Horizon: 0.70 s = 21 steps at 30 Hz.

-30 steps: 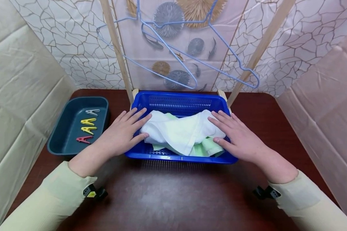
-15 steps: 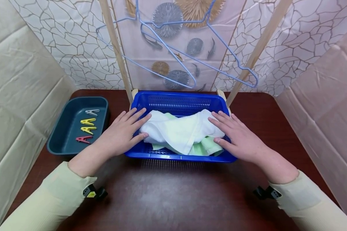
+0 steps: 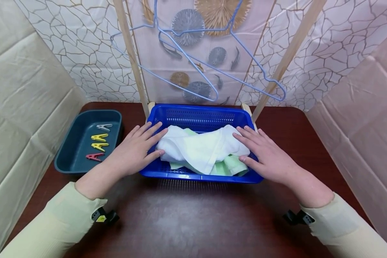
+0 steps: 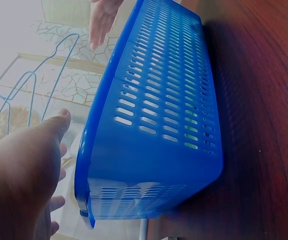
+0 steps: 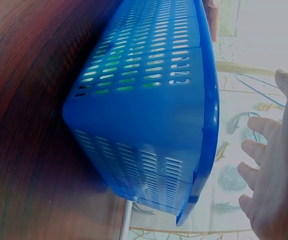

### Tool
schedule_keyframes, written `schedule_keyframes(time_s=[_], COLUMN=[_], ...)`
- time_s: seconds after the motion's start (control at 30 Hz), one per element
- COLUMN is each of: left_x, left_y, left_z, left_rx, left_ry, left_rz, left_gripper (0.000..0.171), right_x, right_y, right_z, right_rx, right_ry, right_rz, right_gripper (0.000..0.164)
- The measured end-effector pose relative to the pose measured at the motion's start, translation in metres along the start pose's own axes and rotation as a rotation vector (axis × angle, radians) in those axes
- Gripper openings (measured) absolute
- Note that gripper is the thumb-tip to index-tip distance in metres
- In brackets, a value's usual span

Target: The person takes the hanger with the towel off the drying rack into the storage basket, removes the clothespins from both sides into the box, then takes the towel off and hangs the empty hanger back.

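A blue plastic basket (image 3: 193, 177) with slotted walls stands on the table, holding a crumpled white cloth (image 3: 200, 145) that lies over a light green cloth (image 3: 233, 165). My left hand (image 3: 132, 150) hovers palm down over the basket's left edge, fingers spread. On the opposite side my right hand (image 3: 267, 156) does the same over the right edge. Neither hand grips anything. Both wrist views show a gap between the basket's rim and each hand, the left hand (image 4: 29, 165) and the right hand (image 5: 279, 165).
A dark teal tub (image 3: 64, 157) at the left holds a grey, a red and two yellow clothespins (image 3: 99, 137). Two blue wire hangers (image 3: 193, 61) hang above the basket, between wooden posts (image 3: 130, 53). Fabric-covered walls (image 3: 22, 93) close in the sides.
Both hands keep their places over the basket's edges. The head view has tilted slightly, so the hangers and basket sit a little lower in it.
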State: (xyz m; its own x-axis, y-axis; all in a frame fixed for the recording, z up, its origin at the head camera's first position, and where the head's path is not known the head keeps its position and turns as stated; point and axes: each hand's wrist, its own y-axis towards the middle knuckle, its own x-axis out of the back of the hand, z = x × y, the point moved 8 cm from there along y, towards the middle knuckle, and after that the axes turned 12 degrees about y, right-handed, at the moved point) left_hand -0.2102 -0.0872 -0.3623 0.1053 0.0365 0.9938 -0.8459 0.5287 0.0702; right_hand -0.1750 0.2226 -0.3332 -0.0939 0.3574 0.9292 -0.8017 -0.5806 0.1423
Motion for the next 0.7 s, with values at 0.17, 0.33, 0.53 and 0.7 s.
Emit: schedule_keyframes(time_s=[0.17, 0.33, 0.53, 0.7], left_x=[-0.0002, -0.0024, -0.0018, -0.0043], left_y=[0.0014, 0.0023, 0.0016, 0.0014], left_z=[0.0005, 0.0005, 0.004, 0.0047], left_rx=[0.004, 0.002, 0.007, 0.009], left_ry=[0.0, -0.003, 0.003, 0.001], left_rz=[-0.011, 0.003, -0.002, 0.015], left_gripper=[0.072, 0.072, 0.072, 0.072], right_x=[-0.0001, -0.0012, -0.0018, -0.0043], right_y=[-0.0002, -0.001, 0.0016, 0.001], right_z=[-0.0025, -0.0045, -0.0034, -0.0045], right_rx=[-0.007, -0.014, 0.002, -0.007], right_ry=[-0.002, -0.001, 0.01, 0.015], right_rz=[-0.006, 0.001, 0.003, 0.011], right_gripper=[0.065, 0.065, 0.066, 0.064])
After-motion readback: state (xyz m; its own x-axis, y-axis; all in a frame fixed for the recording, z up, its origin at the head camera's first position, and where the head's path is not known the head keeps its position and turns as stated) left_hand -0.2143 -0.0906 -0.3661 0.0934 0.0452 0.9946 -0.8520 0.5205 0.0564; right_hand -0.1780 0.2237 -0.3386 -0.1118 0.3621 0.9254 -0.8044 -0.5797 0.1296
